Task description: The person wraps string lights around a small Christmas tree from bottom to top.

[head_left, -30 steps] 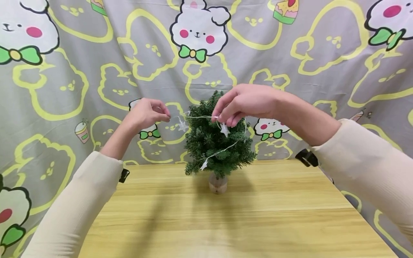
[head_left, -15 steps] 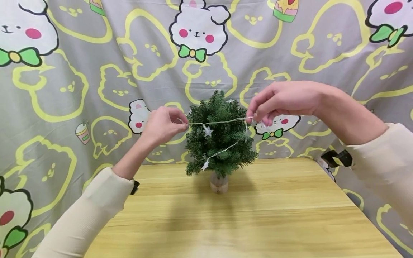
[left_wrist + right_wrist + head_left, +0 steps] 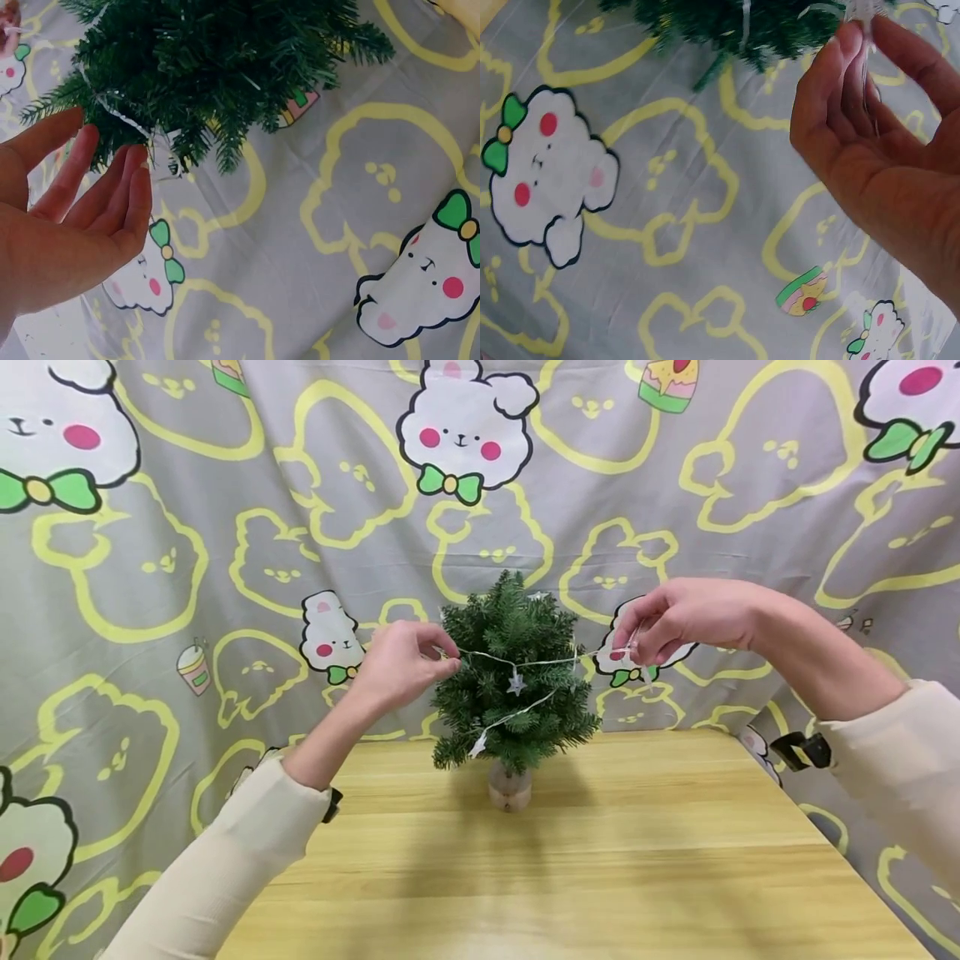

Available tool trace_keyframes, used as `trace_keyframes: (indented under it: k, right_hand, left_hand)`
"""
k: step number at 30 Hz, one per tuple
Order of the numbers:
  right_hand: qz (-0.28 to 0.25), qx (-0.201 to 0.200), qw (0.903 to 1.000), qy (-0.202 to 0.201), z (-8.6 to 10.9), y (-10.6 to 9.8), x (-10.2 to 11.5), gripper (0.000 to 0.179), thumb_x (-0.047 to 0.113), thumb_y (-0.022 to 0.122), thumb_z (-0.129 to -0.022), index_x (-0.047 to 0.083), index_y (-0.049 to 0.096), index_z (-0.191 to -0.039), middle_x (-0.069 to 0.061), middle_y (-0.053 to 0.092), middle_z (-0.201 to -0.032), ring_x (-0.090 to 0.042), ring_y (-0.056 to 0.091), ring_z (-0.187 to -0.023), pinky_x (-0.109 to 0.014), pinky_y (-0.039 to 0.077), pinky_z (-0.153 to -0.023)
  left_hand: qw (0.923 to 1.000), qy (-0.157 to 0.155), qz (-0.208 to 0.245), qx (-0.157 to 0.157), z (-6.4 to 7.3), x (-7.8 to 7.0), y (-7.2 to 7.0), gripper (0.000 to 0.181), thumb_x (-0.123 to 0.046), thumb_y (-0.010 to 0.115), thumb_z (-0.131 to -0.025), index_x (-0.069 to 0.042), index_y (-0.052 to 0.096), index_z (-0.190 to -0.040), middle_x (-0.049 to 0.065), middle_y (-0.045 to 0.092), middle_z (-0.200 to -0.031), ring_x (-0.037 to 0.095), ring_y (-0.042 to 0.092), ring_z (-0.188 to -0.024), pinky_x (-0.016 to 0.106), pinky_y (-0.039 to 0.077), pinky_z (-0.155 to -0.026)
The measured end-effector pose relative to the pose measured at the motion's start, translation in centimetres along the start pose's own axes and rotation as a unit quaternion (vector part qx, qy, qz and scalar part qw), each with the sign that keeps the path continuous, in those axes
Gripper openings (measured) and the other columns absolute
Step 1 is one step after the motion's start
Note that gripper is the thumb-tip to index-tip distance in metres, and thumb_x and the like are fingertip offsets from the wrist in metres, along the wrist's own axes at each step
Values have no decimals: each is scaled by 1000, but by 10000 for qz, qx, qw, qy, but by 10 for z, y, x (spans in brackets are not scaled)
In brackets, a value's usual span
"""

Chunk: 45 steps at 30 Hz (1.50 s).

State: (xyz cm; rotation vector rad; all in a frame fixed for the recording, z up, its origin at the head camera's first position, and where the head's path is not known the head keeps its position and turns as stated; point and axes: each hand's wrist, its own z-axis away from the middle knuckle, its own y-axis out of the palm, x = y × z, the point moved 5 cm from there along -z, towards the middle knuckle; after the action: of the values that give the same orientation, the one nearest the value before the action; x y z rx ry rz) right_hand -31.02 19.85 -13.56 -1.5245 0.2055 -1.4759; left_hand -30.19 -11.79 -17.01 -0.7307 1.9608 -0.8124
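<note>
A small green artificial Christmas tree stands upright at the back of the table, on a pale round base. Clear star string lights cross its front, one star hanging mid-span between the hands. At the tree's left side, my left hand pinches the strand between thumb and fingertips. My right hand, off to the tree's right, pinches the other end of the span, a star dangling below its fingers. Lower down, another length slants over the branches to a star. In the right wrist view, clear plastic sits at the fingertips.
Behind the tree hangs a grey curtain printed with rabbits and yellow outlines. The wooden table extends forward from it, its right edge running diagonally. Black wrist straps show at the cream sleeves.
Both hands have moved right, and the right hand has come off the tree's front to its side. Lately they dipped slightly. The hanging star shifted from the tree's left to its middle.
</note>
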Motion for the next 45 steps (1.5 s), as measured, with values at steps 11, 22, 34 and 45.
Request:
trace_keyframes:
  k: [11,22,34,45]
  right_hand:
    - [1238,-1714,9768,349,-14,-24,-26,28,16,76,-87,0,69,-109,-3,73,-85,-17,66,-81,-31,53,-74]
    - [1784,-3114,9330,271,-30,-35,0,16,23,68,-89,8,73,-87,-13,72,-97,-36,53,-97,-40,39,-71]
    - [1397,-3263,9343,324,-70,-30,23,38,15,58,-87,16,38,-55,8,26,-47,-11,27,-45,-31,35,-53]
    - [343,-3704,9282,-36,-84,-20,45,21,13,57,-90,2,72,-100,-6,67,-103,-24,59,-99,-31,44,-76]
  left_hand:
    - [9999,48,-60,117,1,4,9,26,-29,78,-89,-14,75,-111,6,77,-110,21,74,-99,40,59,-84]
    - [9997,-218,-144,21,1,10,12,32,-32,79,-89,-14,74,-115,6,76,-116,22,73,-100,41,58,-84]
    - [9996,-213,94,-188,-3,9,9,27,-33,76,-91,-16,74,-112,4,77,-112,21,73,-101,41,57,-86]
    - [9895,46,750,-1237,-20,-10,-10,22,-24,72,-94,-13,72,-113,6,78,-108,20,75,-98,38,57,-88]
